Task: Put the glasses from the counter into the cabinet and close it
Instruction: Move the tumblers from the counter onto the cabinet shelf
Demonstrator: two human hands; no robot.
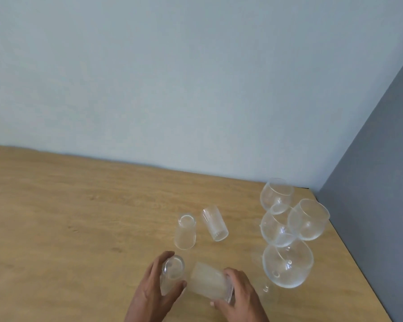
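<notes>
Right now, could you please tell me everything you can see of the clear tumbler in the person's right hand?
The clear ribbed glass tumbler looks empty and frosted with fine vertical ridges. It is tilted, its thick base towards the right hand, whose fingers wrap that lower end in a closed grip. It sits low over the light wooden counter; whether it touches the wood is unclear. Beside it, the left hand grips a similar clear tumbler.

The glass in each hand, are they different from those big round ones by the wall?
The tumblers in the left hand and right hand are narrow, straight-sided and stemless; the round wine glasses have wide, ball-shaped bowls on stems. The tumblers are gripped, while the wine glasses stand untouched on the counter. All are clear and empty.
</notes>
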